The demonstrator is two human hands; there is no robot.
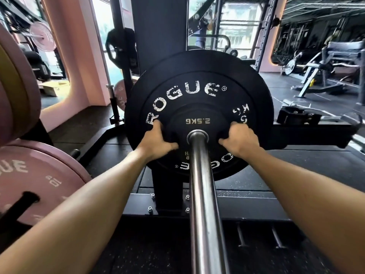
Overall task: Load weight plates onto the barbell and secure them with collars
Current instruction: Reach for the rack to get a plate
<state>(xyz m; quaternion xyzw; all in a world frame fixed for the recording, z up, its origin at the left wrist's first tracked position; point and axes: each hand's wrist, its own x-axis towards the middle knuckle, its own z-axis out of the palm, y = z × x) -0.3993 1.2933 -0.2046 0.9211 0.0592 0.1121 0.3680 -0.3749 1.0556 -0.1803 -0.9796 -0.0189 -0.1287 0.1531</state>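
Note:
A steel barbell sleeve runs from the bottom of the view up to the middle. On it sits a large black ROGUE bumper plate. In front of that plate, a small black 2.5KG plate is on the sleeve. My left hand grips the small plate's left edge, fingers curled over the rim. My right hand grips its right edge the same way. A black collar lies on the rack's beam at the right.
Pink ROGUE plates are stored at the left, with more pink and yellow plates above them. The black rack upright stands behind the bar. A bench machine is at the far right on the black rubber floor.

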